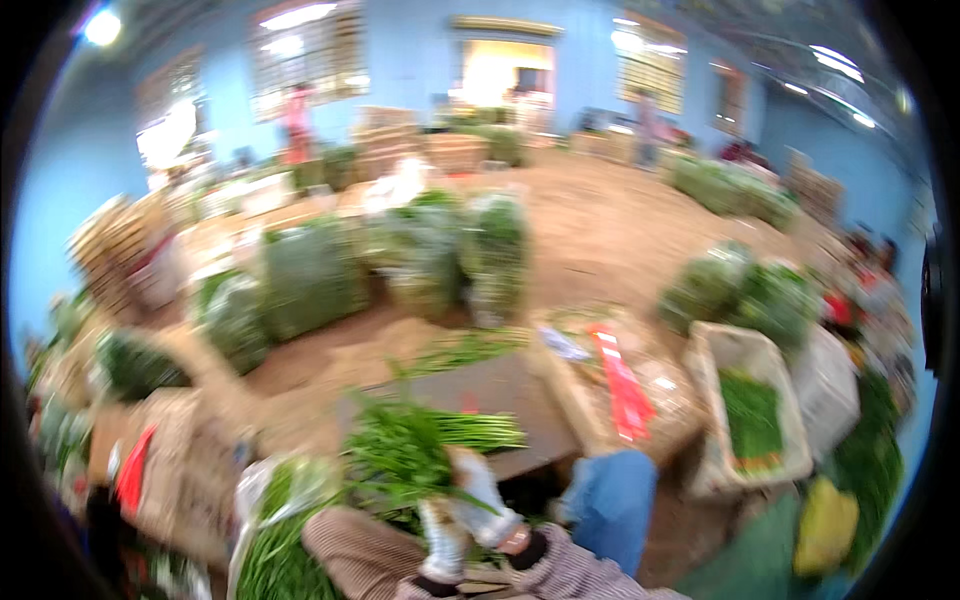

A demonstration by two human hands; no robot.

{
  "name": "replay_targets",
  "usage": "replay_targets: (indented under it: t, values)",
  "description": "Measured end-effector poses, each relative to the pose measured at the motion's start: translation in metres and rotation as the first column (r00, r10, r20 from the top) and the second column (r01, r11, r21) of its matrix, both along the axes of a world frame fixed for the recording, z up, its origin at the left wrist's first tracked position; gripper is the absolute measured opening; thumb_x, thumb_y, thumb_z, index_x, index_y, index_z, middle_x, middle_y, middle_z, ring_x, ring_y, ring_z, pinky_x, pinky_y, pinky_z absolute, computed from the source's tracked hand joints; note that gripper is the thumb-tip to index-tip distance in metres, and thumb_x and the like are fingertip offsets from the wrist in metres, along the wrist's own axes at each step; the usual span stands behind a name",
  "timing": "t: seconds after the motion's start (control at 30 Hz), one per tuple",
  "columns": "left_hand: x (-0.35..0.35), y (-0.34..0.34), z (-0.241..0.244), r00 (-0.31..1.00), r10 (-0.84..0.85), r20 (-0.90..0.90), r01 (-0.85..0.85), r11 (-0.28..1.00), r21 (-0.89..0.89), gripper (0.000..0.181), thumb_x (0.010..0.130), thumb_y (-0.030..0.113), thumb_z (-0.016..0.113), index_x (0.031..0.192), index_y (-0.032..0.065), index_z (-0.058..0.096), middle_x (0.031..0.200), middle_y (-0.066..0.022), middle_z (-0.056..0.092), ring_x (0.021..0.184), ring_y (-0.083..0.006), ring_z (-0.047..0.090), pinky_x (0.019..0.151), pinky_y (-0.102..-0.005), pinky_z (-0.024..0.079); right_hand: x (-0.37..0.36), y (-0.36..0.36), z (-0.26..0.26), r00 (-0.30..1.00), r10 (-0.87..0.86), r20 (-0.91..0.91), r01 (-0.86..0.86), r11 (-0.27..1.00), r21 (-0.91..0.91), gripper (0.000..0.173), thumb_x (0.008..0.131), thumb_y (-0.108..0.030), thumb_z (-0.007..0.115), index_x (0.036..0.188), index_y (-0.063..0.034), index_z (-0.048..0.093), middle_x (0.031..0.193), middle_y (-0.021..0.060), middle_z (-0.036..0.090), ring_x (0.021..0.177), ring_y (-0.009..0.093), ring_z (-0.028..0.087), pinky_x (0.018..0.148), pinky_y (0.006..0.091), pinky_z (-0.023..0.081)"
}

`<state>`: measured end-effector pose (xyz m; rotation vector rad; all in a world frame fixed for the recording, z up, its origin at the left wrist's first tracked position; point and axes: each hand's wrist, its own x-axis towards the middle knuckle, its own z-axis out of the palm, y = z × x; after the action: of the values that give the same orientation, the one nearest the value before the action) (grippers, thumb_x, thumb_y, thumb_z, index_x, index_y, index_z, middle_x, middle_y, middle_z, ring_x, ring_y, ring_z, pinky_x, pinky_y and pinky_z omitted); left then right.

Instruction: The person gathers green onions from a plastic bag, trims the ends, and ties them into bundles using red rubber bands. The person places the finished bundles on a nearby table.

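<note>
A bunch of leafy green vegetables [405,442] lies across the near edge of a dark board [487,397], its pale stems towards the right. My right hand [478,487], in a white glove with brown stains, is at the bunch where leaves meet stems, closed around it as far as the blur shows. Lower and left of it, my left hand [442,529], gloved too, touches the hanging leaves; its fingers are hidden and its grip cannot be made out.
An open bag of long greens [285,547] stands by my left knee. Red strips [622,390] lie on a plastic-covered box [667,412] at right. Beyond it is a white crate [799,442] of cut greens. Bagged greens [311,277] stand ahead; people are far back.
</note>
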<state>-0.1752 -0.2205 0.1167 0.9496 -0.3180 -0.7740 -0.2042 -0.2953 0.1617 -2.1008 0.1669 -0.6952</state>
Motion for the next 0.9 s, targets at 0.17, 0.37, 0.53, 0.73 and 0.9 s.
replay_targets:
  t: [0.17, 0.37, 0.53, 0.73, 0.9]
  values:
    - [0.010, 0.030, -0.008, 0.972, 0.153, -0.176, -0.177, 0.976, -0.125, 0.027, 0.095, 0.012, 0.060, 0.119, 0.0009, 0.060, 0.116, -0.0171, 0.068, 0.109, -0.0270, 0.063, 0.102, -0.0423, 0.049, 0.008, 0.062, 0.027, 0.996, -0.072, 0.043, 0.084, 0.871, -0.484, 0.039, 0.075, -0.013, 0.074, 0.112, -0.0116, 0.063, 0.125, 0.0063, 0.061, 0.131, 0.029, 0.051, 0.119, 0.0556, 0.025]
    - [0.009, 0.058, -0.005, 0.907, 0.355, -0.225, -0.407, 0.878, -0.254, 0.025, 0.093, 0.011, 0.059, 0.116, 0.0021, 0.059, 0.114, -0.0160, 0.068, 0.110, -0.0263, 0.063, 0.103, -0.0424, 0.049, 0.018, 0.078, -0.009, 0.985, 0.143, 0.095, -0.078, 0.865, -0.495, 0.048, 0.085, -0.016, 0.068, 0.132, -0.0096, 0.060, 0.136, 0.0110, 0.058, 0.134, 0.031, 0.050, 0.119, 0.0490, 0.030]
    - [0.034, 0.132, -0.017, 0.753, 0.604, -0.263, -0.658, 0.705, -0.264, 0.023, 0.092, 0.009, 0.059, 0.114, 0.0031, 0.059, 0.112, -0.0151, 0.068, 0.110, -0.0258, 0.064, 0.104, -0.0425, 0.049, -0.058, 0.084, 0.004, 0.814, 0.580, -0.001, -0.574, 0.805, -0.150, 0.068, 0.086, -0.019, 0.073, 0.147, -0.0038, 0.047, 0.153, 0.0213, 0.044, 0.135, 0.038, 0.048, 0.112, 0.0479, 0.040]
    - [0.063, 0.207, 0.015, 0.654, 0.662, -0.366, -0.753, 0.525, -0.396, 0.027, 0.102, 0.031, 0.060, 0.089, 0.0092, 0.052, 0.080, -0.0037, 0.058, 0.085, -0.0212, 0.057, 0.093, -0.0405, 0.049, -0.116, 0.020, -0.055, 0.984, 0.175, 0.040, -0.180, 0.947, 0.266, 0.021, 0.091, -0.003, 0.069, 0.112, -0.0045, 0.068, 0.119, 0.0143, 0.068, 0.100, 0.030, 0.069, 0.085, 0.0371, 0.056]
    - [0.062, 0.237, 0.006, 0.752, 0.604, -0.264, -0.622, 0.515, -0.590, 0.027, 0.102, 0.030, 0.059, 0.082, 0.0136, 0.053, 0.072, 0.0001, 0.051, 0.071, -0.0181, 0.052, 0.087, -0.0412, 0.051, -0.072, 0.006, -0.041, 0.984, -0.106, 0.140, 0.111, 0.994, -0.025, 0.020, 0.092, -0.015, 0.074, 0.109, -0.0053, 0.068, 0.117, 0.0152, 0.067, 0.105, 0.033, 0.065, 0.090, 0.0419, 0.053]
